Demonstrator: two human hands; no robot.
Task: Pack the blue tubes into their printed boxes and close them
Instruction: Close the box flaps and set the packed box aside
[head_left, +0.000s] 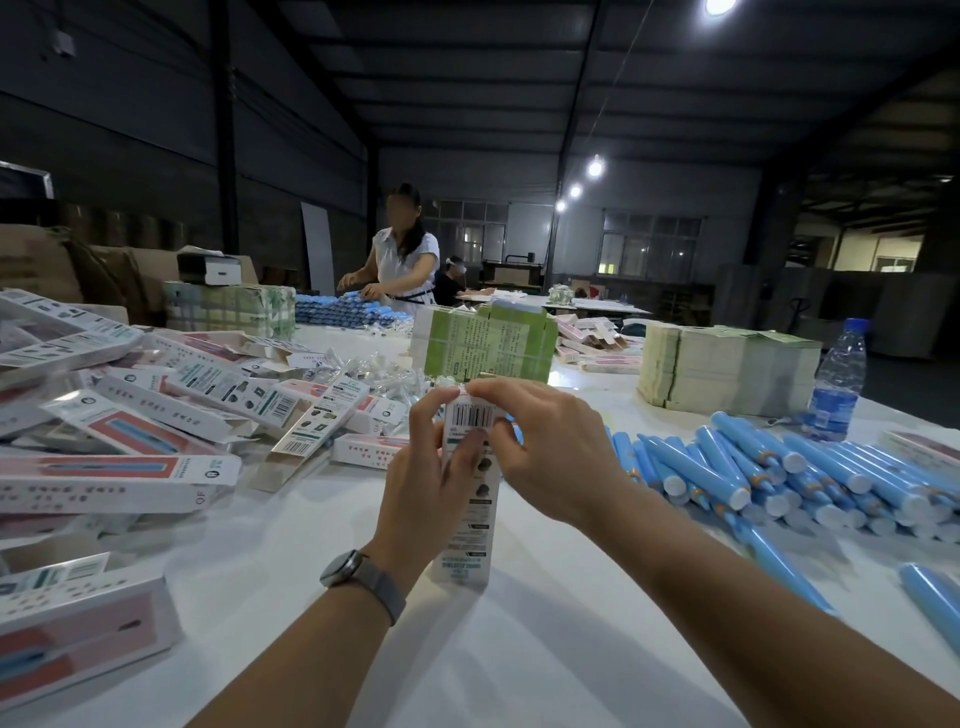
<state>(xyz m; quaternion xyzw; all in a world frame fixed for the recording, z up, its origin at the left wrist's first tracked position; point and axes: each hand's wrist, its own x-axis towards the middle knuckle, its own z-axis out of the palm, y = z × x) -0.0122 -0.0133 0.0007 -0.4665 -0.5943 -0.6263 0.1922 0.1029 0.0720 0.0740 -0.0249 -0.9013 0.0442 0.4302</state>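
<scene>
A long white printed box (470, 525) stands upright on the white table (519, 649), its barcode side facing me. My left hand (426, 467) grips its upper part from the left. From the right, my right hand (545, 447) pinches the box's top end with curled fingers. Whether a tube is inside is hidden. A heap of loose blue tubes (769, 478) with white caps lies on the table to the right. Many printed boxes (156, 415) are piled at the left.
Green-printed bundles (488, 343) and a stack of flat cartons (727, 369) stand behind the box. A water bottle (839, 379) stands at the right. Small clear packets (374, 374) lie mid-table. A person (400, 260) works at the far end beside more blue tubes (337, 312).
</scene>
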